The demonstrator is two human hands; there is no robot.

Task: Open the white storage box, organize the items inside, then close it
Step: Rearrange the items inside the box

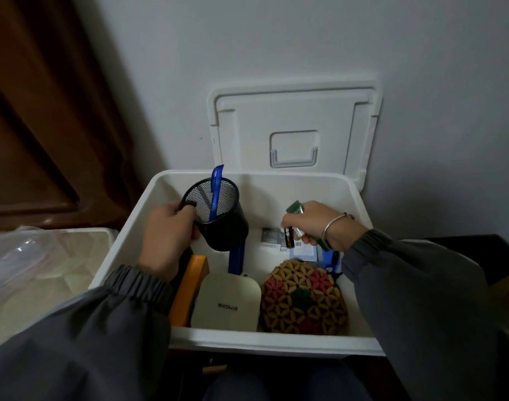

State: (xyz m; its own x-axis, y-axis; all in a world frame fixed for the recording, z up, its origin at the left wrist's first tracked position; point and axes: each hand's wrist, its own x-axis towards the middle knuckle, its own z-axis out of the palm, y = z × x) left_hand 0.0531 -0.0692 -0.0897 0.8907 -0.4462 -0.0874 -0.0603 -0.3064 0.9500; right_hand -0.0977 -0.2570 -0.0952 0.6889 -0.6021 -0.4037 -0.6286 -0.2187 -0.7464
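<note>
The white storage box stands open, its lid leaning back against the wall. My left hand grips the rim of a black mesh pen cup held tilted over the box's left side; a blue pen sticks out of it. My right hand is closed around a small green and silver item above the back right of the box. Inside lie a beige rounded case, a woven flower-pattern mat, an orange item, a blue ruler-like strip and paper packets.
The box sits against a grey wall. A brown wooden door is on the left. Below it stands a cream bin lined with a clear plastic bag. A dark surface lies to the right of the box.
</note>
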